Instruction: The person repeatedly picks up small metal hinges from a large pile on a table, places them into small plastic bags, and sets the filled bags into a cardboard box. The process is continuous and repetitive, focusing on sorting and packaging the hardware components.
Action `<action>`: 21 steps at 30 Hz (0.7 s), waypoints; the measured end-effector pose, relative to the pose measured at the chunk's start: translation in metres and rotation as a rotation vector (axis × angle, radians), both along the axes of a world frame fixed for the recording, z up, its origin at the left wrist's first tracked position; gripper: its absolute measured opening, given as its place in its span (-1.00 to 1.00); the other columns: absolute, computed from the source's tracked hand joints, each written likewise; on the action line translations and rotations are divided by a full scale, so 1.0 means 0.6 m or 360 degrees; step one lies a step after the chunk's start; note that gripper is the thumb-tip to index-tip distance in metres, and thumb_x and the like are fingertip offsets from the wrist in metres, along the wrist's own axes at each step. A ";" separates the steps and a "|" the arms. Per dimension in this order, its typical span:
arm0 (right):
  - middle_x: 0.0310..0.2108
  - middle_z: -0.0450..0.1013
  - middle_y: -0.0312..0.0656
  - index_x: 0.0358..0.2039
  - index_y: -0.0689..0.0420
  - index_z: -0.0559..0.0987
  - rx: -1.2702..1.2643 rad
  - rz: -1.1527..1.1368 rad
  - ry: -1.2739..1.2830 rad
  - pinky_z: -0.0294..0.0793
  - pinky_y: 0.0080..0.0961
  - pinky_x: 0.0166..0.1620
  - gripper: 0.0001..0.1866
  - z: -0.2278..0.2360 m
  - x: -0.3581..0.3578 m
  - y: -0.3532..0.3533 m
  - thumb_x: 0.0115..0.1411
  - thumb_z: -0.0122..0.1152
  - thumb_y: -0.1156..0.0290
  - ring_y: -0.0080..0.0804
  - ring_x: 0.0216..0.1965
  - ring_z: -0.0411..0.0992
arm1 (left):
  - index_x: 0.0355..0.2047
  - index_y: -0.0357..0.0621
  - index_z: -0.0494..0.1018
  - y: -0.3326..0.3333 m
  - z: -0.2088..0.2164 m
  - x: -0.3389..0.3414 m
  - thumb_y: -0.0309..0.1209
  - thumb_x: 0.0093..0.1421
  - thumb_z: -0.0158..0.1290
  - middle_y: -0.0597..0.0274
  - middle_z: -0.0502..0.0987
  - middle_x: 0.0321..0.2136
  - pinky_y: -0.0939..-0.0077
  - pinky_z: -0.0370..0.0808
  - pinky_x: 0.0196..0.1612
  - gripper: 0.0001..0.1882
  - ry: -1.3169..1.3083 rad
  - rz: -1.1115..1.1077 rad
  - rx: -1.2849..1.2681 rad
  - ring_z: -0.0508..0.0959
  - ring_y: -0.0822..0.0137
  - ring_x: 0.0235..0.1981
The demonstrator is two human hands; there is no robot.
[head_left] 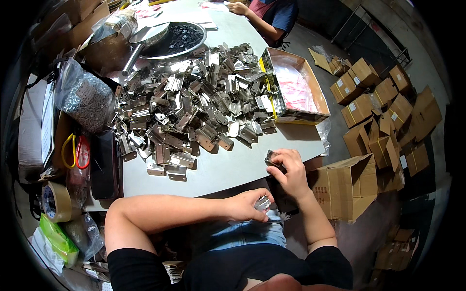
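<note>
left hand: fingers curled, gripping; left hand (pixel 246 205) held low at the near table edge, above the lap
left hand item: shiny metal piece (pixel 262 203), partly hidden by fingers, exact shape cannot tell
right hand: right hand (pixel 290 170) closed, thumb and fingers pinching, over right near corner of table
right hand item: metal bracket (pixel 270 156), its end poking out on the left of the fingers
hands: near each other, apart, right one farther forward
bracket pile: big loose heap of silver brackets (pixel 194 104) mid-table, pieces overlapping at all angles
table: pale grey table (pixel 218 169), bare strip between heap and person
behind heap: round metal bowl (pixel 206 40) with small dark parts (pixel 183 40); metal scoop (pixel 149 34) at its left side
right of heap: open box (pixel 305 118) with pink-printed clear bags (pixel 295 89) inside
left side: clear bag of small metal parts (pixel 88 99), yellow handle loop (pixel 63 151), red handle loop (pixel 89 153), tape roll (pixel 59 200)
floor right: open carton (pixel 332 191), more cardboard boxes (pixel 358 111) beyond
far side: co-worker (pixel 279 17) in dark blue sleeve, at table
</note>
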State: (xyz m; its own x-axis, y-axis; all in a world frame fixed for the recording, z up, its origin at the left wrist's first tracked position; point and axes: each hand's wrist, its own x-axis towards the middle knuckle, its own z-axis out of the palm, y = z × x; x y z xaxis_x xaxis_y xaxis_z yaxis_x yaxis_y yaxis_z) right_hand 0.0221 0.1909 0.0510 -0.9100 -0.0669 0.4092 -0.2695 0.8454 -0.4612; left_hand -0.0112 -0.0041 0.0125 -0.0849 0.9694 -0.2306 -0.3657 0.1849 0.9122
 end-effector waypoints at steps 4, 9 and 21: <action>-0.14 0.47 -0.02 -0.36 0.22 0.48 0.0188 0.0026 0.0160 0.43 -0.23 -0.06 -0.82 -0.010 0.008 -0.004 0.01 0.27 0.61 -0.02 -0.13 0.42 | 0.00 -0.08 0.27 -0.002 0.009 -0.002 -0.52 0.07 0.24 0.37 0.37 -0.35 0.66 0.36 -0.42 -0.48 -0.0025 0.0013 -0.0021 0.38 0.55 -0.38; -0.16 0.45 0.01 -0.34 0.21 0.41 -0.0150 -0.0046 0.0171 0.46 -0.28 -0.11 -0.80 -0.024 0.025 -0.001 0.03 0.19 0.69 0.00 -0.17 0.44 | 0.01 -0.09 0.27 0.000 0.008 -0.004 -0.51 0.07 0.25 0.38 0.38 -0.35 0.65 0.39 -0.34 -0.47 0.0044 0.0074 0.0008 0.40 0.55 -0.35; -0.22 0.44 -0.04 -0.27 0.23 0.51 -0.0252 0.0647 -0.0631 0.50 -0.35 -0.15 -0.85 0.084 0.063 -0.015 0.12 0.24 0.59 -0.11 -0.21 0.48 | 0.02 -0.18 0.29 0.002 -0.001 -0.011 -0.39 0.06 0.30 0.34 0.40 -0.26 0.58 0.39 -0.09 -0.45 0.0053 0.0191 0.0219 0.40 0.51 -0.21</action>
State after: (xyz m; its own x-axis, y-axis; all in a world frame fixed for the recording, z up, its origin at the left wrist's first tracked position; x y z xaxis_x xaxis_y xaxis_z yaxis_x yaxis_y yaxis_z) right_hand 0.0599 0.1818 0.1014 -0.9097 -0.4081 0.0762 -0.3386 0.6230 -0.7052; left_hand -0.0176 -0.0028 0.0118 -0.2070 0.9740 -0.0917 -0.3468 0.0146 0.9378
